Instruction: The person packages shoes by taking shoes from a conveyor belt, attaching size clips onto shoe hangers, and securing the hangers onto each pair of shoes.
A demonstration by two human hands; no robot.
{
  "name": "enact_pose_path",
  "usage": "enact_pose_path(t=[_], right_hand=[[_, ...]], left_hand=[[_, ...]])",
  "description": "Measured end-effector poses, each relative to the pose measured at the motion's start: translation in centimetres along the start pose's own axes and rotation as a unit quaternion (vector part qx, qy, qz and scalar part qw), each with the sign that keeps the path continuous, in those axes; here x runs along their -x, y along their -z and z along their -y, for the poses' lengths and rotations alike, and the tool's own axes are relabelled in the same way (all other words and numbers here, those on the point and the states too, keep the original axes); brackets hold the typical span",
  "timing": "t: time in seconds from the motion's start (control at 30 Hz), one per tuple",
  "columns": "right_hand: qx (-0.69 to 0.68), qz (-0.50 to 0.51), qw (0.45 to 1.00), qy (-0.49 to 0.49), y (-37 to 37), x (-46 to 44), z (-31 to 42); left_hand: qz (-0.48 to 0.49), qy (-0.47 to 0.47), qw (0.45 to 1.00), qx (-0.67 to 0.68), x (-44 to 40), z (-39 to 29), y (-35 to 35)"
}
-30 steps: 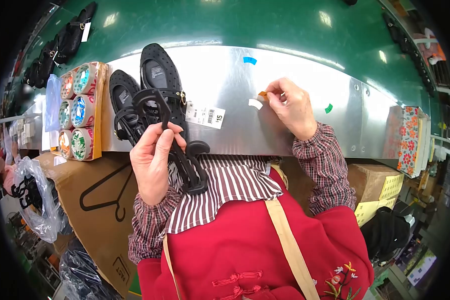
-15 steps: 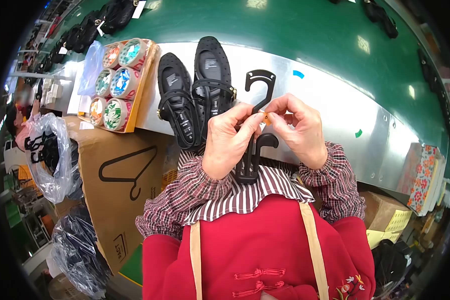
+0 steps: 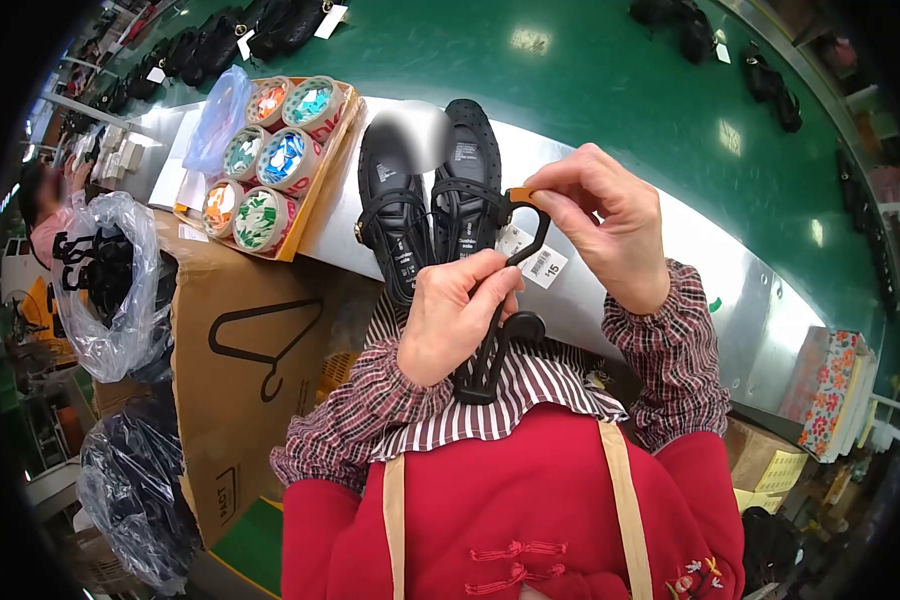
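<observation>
My left hand (image 3: pixel 457 318) is closed round the stem of a black plastic shoe hanger (image 3: pixel 482 372), whose lower part lies against the striped apron. With thumb and forefinger, my right hand (image 3: pixel 610 228) pinches a small orange piece (image 3: pixel 519 194) at the tip of the hanger's hook. A white barcode tag (image 3: pixel 545 266) marked 15 shows behind the hook. Just beyond my hands, a pair of black strapped flats stands on the metal bench: the left shoe (image 3: pixel 390 215) and the right shoe (image 3: pixel 467 165). A pale blur covers part of their toes.
To the left, a shallow box (image 3: pixel 315 215) holds several tape-roll cups (image 3: pixel 285 157) of coloured pieces. Below it stands a cardboard carton (image 3: pixel 240 420) beside a clear plastic bag (image 3: pixel 110 290). More black shoes (image 3: pixel 290 28) lie along the green surface (image 3: pixel 590 90). A person (image 3: pixel 48 225) is at far left.
My right hand has moved up and away from my left, bringing the orange piece to the hook's tip. The barcode tag has come into sight. The view has shifted, with the shoes now further right.
</observation>
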State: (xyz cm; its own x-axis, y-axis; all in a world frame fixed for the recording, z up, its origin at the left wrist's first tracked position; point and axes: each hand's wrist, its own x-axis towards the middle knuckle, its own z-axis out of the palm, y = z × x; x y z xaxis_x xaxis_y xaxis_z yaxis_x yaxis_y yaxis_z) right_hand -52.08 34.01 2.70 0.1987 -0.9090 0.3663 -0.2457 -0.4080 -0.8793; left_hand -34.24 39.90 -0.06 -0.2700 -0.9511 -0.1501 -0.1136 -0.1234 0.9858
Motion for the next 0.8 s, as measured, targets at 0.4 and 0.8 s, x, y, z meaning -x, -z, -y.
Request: enact_pose_path(t=[0.4,0.8], right_hand=[[-0.002,0.024,0.999,-0.049,-1.1,1.2,-1.1],[-0.035,0.137,0.986,-0.087,-0.7,0.3,-2.3]], left_hand=[[-0.004,-0.035,0.998,-0.046,0.0,-0.2,0.4],[-0.02,0.042,0.99,0.134,-0.7,0.1,1.0]])
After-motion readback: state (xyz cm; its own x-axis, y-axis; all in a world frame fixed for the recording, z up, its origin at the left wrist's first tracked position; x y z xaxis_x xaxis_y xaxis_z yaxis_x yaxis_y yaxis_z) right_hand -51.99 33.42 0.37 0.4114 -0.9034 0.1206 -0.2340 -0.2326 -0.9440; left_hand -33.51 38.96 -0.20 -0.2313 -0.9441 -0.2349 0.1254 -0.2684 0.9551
